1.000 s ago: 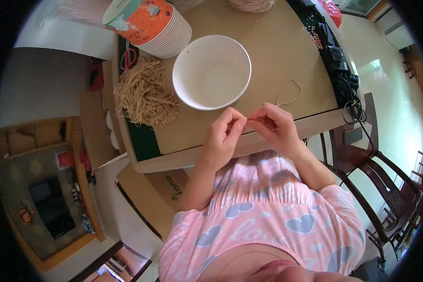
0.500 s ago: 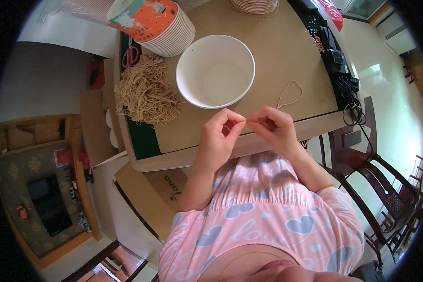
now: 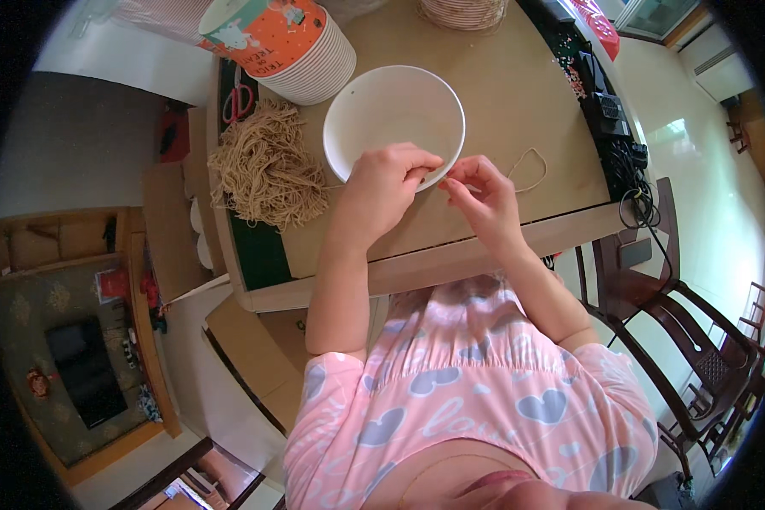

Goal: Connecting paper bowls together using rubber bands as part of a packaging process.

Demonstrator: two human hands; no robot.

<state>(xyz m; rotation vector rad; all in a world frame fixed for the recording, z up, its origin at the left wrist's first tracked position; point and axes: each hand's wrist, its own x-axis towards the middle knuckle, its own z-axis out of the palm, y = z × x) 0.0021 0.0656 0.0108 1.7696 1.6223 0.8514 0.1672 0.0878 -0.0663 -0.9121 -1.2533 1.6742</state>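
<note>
At the bowl (image 3: 382, 110): left hand (image 3: 382, 189) and right hand (image 3: 489, 204) are poised slightly apart.
Left grip: fingers are curled inward; whether they are closed cannot be told.
Right grip: thumb and forefinger are pinched on string (image 3: 546, 166).
String: its loop is laid on the table (image 3: 501, 93), right of the bowl.

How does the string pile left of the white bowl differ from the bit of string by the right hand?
Bulk: the string pile is a thick heap of many strands, while the loose string is a thin length. Shape: the string pile is tangled; the loose string bends in an open loop. Place: the string pile lies left of the white bowl, the loose string right of it, beside the right hand. Both are tan.
</note>
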